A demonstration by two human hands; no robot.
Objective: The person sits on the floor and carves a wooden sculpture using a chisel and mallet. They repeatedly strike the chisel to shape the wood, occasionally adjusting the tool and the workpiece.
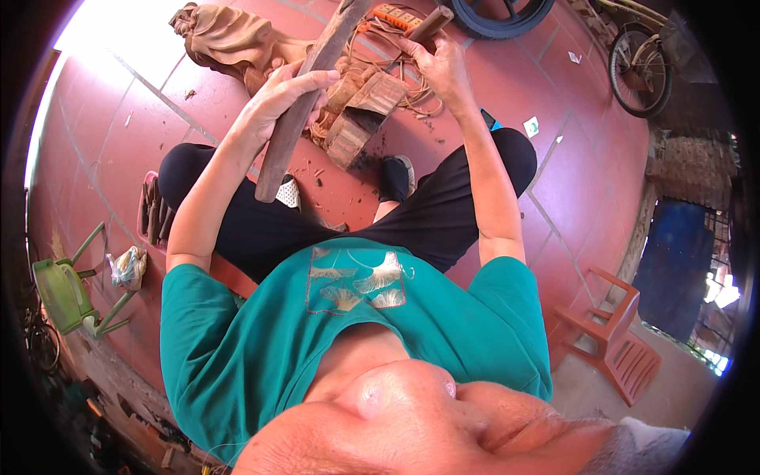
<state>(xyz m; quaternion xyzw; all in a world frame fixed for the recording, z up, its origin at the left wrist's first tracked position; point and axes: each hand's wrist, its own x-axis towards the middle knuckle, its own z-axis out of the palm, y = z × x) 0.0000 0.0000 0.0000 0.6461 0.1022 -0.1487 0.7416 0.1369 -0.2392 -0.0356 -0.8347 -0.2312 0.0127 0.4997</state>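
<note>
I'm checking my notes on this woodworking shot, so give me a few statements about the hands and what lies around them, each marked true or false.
1. The left hand grips a long wooden stick. True.
2. The right hand is empty and flat on the floor. False: it is raised and closed around a short wooden handle.
3. A carved wooden piece lies on the red tiled floor ahead of the knees. True.
4. The plastic chair at the right is green. False: it is red-orange; the green chair lies at the left.
5. A bicycle wheel shows at the upper right. True.
</note>
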